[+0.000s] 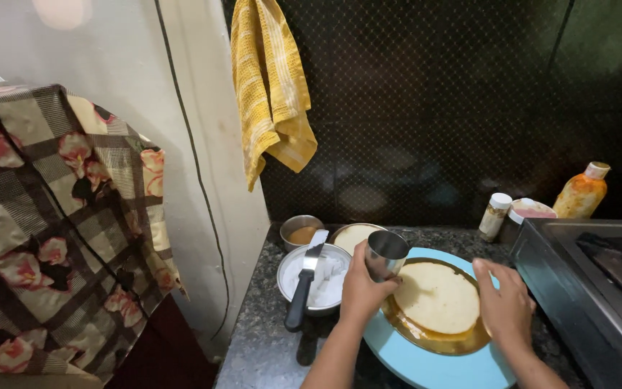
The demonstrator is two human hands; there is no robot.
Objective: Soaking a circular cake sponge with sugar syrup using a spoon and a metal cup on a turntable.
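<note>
A small shiny steel cup (386, 252) is gripped by the left hand (361, 288) over a pale round sponge cake (437, 297); the golden board's (426, 335) edge is touched, seemingly, by the half-open right hand (505, 310).

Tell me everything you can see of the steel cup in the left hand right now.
The steel cup is a small, shiny, plain metal tumbler with a round open mouth. The left hand grips it around the side, tilted with its mouth toward the camera, above the left edge of the round pale cake layer. Its contents cannot be made out. Only that hand touches it; the right hand rests at the cake's right edge.
</note>
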